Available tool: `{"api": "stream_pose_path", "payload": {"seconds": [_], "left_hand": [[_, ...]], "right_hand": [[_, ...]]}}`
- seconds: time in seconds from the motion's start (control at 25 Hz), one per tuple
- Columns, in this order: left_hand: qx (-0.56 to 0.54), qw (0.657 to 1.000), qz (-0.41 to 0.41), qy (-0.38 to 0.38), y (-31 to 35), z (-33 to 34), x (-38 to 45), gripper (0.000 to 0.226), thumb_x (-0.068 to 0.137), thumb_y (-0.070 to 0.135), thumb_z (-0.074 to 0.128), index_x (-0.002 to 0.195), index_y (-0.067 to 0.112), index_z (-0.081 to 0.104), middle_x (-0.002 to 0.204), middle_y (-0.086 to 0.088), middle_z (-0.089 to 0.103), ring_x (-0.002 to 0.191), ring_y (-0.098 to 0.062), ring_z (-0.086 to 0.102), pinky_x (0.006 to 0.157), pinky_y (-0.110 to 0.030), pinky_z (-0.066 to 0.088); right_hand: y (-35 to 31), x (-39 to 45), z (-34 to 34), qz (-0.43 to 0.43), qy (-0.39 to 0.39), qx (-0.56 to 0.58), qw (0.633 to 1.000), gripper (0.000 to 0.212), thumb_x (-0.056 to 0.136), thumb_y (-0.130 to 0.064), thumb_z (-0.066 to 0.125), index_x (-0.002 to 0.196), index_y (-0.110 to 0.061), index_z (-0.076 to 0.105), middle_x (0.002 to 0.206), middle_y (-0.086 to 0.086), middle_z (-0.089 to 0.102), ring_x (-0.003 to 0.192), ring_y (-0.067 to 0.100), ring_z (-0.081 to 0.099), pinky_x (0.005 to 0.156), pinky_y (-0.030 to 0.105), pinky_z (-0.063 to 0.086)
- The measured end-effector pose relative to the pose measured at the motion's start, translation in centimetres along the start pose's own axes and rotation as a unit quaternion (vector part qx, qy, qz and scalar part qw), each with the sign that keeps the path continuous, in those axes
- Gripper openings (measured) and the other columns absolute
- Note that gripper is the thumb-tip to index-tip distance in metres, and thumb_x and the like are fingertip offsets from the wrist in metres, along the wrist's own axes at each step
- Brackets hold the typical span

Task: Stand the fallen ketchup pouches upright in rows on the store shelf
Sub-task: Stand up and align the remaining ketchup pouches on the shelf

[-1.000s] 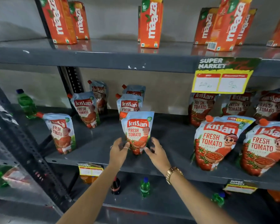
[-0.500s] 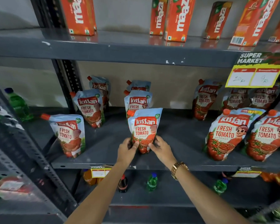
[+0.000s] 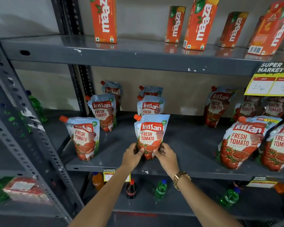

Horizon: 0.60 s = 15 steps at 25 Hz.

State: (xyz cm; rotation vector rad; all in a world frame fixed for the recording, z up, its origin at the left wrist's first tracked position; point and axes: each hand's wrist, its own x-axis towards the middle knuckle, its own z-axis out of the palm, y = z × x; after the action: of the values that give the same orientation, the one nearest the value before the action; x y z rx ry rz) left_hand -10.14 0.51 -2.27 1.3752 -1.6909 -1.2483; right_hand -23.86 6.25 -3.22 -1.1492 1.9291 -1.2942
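The grey metal store shelf (image 3: 187,141) carries white-and-red Kissan ketchup pouches in front-to-back rows. The left row (image 3: 83,138) and the middle row stand upright; the large pouches at the right front edge (image 3: 243,141) lean, so by this judgement straightening remains there. The front middle pouch (image 3: 150,136) stands near the shelf's front edge, long axis vertical, orange spout at upper left, label facing outward. The left hand (image 3: 132,155) and right hand (image 3: 166,155) are clamped on its lower corners, one each side, grip closed on the base.
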Motion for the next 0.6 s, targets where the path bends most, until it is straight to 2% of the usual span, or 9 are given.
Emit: {"api": "stream_pose_path", "payload": {"seconds": [0.12, 0.2, 0.28, 0.36, 0.44, 0.48, 0.6], "left_hand": [[0.008, 1.000, 0.000, -0.010, 0.1, 0.0, 0.2, 0.034, 0.088, 0.021, 0.056, 0.121, 0.010, 0.051, 0.124, -0.010, 0.061, 0.114, -0.025, 0.055, 0.095, -0.032, 0.042], [-0.004, 1.000, 0.002, -0.004, 0.1, 0.1, 0.1, 0.035, 0.088, 0.019, 0.056, 0.121, 0.009, 0.051, 0.124, -0.011, 0.061, 0.114, -0.025, 0.055, 0.095, -0.033, 0.042], [-0.056, 0.997, -0.003, 0.057, -0.1, -0.3, -0.6, 0.035, 0.088, 0.015, 0.057, 0.121, 0.008, 0.052, 0.121, -0.011, 0.061, 0.113, -0.025, 0.056, 0.096, -0.032, 0.042], [-0.102, 0.979, -0.013, 0.175, -0.5, -1.6, -1.3, 0.029, 0.088, 0.012, 0.056, 0.117, 0.007, 0.056, 0.114, -0.012, 0.063, 0.107, -0.025, 0.058, 0.092, -0.032, 0.044], [-0.118, 0.953, -0.010, 0.277, -1.0, -3.6, -1.9, 0.022, 0.088, 0.010, 0.053, 0.109, 0.005, 0.057, 0.104, -0.013, 0.064, 0.096, -0.022, 0.058, 0.087, -0.034, 0.045], [-0.119, 0.944, -0.005, 0.309, -1.3, -4.6, -2.2, 0.020, 0.088, 0.009, 0.052, 0.107, 0.004, 0.057, 0.099, -0.012, 0.063, 0.091, -0.021, 0.056, 0.085, -0.035, 0.046], [-0.105, 0.917, -0.002, 0.384, -1.8, -7.4, -2.9, 0.014, 0.088, 0.008, 0.051, 0.099, 0.002, 0.058, 0.087, -0.009, 0.058, 0.083, -0.023, 0.053, 0.078, -0.036, 0.044]], "right_hand": [[-0.2, -0.2, -0.2, 0.007, -0.001, 0.001, 1.000, 0.033, 0.084, -0.020, 0.062, 0.116, -0.013, 0.054, 0.109, 0.007, 0.070, 0.103, 0.019, 0.065, 0.090, 0.034, 0.053], [-0.3, -0.6, -0.1, -0.008, 0.036, -0.018, 0.999, 0.049, 0.082, -0.022, 0.064, 0.127, -0.015, 0.045, 0.124, 0.003, 0.059, 0.115, 0.018, 0.057, 0.095, 0.037, 0.050], [-1.0, -1.4, 0.0, -0.052, 0.127, -0.057, 0.989, 0.054, 0.081, -0.020, 0.065, 0.129, -0.010, 0.042, 0.130, 0.005, 0.050, 0.120, 0.019, 0.048, 0.095, 0.032, 0.046], [-2.0, -2.2, 0.5, -0.133, 0.194, -0.088, 0.968, 0.038, 0.082, -0.015, 0.062, 0.116, -0.004, 0.050, 0.121, 0.012, 0.054, 0.113, 0.023, 0.051, 0.082, 0.017, 0.044], [-2.8, -2.7, 1.6, -0.189, 0.187, -0.107, 0.958, 0.024, 0.083, -0.013, 0.059, 0.104, -0.002, 0.055, 0.108, 0.015, 0.059, 0.100, 0.021, 0.055, 0.069, 0.008, 0.039], [-3.1, -3.0, 2.3, -0.204, 0.165, -0.106, 0.959, 0.022, 0.082, -0.014, 0.057, 0.101, -0.002, 0.056, 0.103, 0.014, 0.060, 0.094, 0.020, 0.057, 0.064, 0.010, 0.041], [-4.0, -3.3, 5.0, -0.216, 0.080, -0.079, 0.970, 0.016, 0.084, -0.010, 0.057, 0.099, -0.006, 0.055, 0.094, 0.002, 0.056, 0.080, 0.020, 0.060, 0.060, 0.027, 0.052]]}}
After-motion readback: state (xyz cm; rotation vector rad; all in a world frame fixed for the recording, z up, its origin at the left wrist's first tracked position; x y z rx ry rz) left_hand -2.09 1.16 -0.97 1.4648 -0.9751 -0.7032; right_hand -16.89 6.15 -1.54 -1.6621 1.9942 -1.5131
